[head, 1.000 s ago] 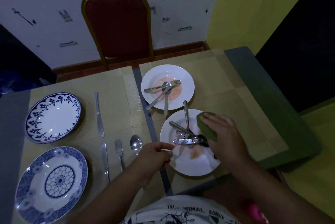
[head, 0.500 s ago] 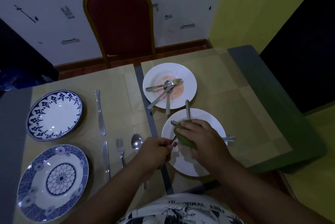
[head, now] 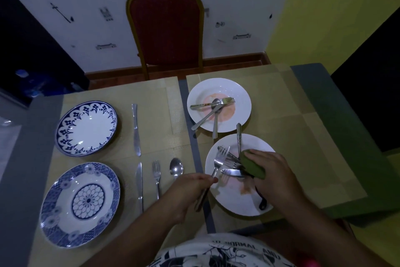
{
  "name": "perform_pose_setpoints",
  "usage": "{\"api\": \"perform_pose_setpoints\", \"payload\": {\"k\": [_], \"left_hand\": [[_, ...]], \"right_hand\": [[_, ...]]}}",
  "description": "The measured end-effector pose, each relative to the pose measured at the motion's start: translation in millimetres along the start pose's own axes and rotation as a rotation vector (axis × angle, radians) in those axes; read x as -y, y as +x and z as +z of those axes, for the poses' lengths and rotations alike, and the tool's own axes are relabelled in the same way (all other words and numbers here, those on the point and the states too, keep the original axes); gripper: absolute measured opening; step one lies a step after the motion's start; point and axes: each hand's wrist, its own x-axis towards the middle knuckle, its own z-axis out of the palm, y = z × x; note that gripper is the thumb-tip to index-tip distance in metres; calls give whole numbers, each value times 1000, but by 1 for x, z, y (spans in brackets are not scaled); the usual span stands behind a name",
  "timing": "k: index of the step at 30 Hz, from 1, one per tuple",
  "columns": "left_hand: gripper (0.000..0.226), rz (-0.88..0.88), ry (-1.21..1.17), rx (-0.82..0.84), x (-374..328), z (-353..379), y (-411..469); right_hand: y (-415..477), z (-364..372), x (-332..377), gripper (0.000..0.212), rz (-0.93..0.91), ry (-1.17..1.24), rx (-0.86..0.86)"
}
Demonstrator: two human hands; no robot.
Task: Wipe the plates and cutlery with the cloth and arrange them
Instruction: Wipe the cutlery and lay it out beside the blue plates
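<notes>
Head view: a person is sitting at a table (head: 337,85).
Near white plate (head: 233,201): lying stained before the person, carrying cutlery.
Right hand (head: 271,174): fingers are pressing a green cloth (head: 252,164) onto that cutlery.
Left hand (head: 188,193): fingers are pinching a fork (head: 219,160) above the plate's left edge.

Dim bluish light, wide-angle edge warping, soft shadows

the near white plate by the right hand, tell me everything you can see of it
The near white plate is round, plain and glossy, likely ceramic, lying flat on the tan placemat, just nearer than the far white plate. Its middle carries an orange-brown smear. Loose cutlery lies across it, and a dark handle rests near its front rim. The right hand presses a green cloth over it; the left hand holds a fork above its left edge.
</notes>
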Motion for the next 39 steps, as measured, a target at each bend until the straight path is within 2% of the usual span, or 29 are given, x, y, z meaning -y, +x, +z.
{"api": "perform_pose_setpoints", "payload": {"k": [3, 5, 9, 14, 19, 26, 31, 34, 36, 39], "left_hand": [[17, 65, 73, -34, -7, -7, -1], [18, 77, 30, -41, -13, -12, -1], [18, 112, -86, -52, -16, -25, -2], [20, 183, -121, -87, 2, -42, 1], [38, 151, -145, -164, 31, -62, 13], [10, 187, -156, -283, 19, -105, 35], [14, 218, -105, -424, -30, -149, 77], [14, 238, -82, -450, -53, -169, 107], [9, 252, -58, -466, -62, -176, 125], [13, 264, 50, -502, -67, -183, 145]], "right_hand": [[-2, 0, 19, 61, -79, 70, -42], [-2, 1, 34, 55, -152, 104, -70], [2, 13, 53, 74, -195, 98, -8], [4, 27, 80, 58, -284, 119, 25], [4, 54, 83, 72, -256, 121, 136], [45, 79, 114, 72, -240, 157, 184], [112, 95, 146, 72, -213, 137, 136], [151, 110, 161, 70, -214, 150, 143], [169, 116, 170, 67, -173, 171, 121], [187, 125, 176, 66, -107, 160, 107]]}}
